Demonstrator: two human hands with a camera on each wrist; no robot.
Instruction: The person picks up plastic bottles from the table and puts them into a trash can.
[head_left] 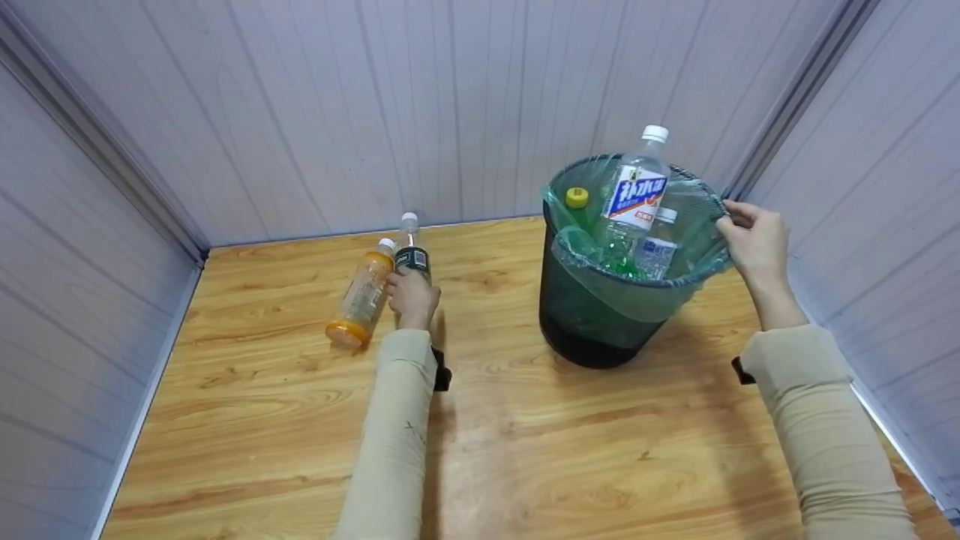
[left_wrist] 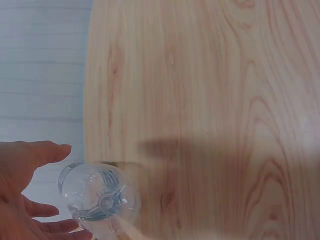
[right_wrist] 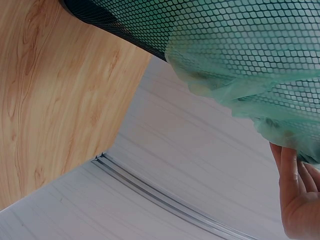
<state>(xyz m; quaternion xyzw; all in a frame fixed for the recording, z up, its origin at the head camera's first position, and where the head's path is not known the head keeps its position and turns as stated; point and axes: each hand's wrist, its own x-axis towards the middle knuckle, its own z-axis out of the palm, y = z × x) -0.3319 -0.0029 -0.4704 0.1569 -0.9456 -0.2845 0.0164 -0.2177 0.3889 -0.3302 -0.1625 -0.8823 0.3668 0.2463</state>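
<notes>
Wood-grain desk (head_left: 525, 450) carries a mesh bin (head_left: 600, 315) with a green liner. Left of the bin, the left hand (head_left: 412, 298) wraps its fingers round a dark bottle (head_left: 412, 257) whose long axis and cap point away toward the wall; an orange bottle (head_left: 361, 300) lies beside it. Right hand (head_left: 757, 244) pinches the bin's rim.

Light wood-grain tabletop (head_left: 525, 450); pale grey panelled walls (head_left: 337, 112) on three sides.
</notes>
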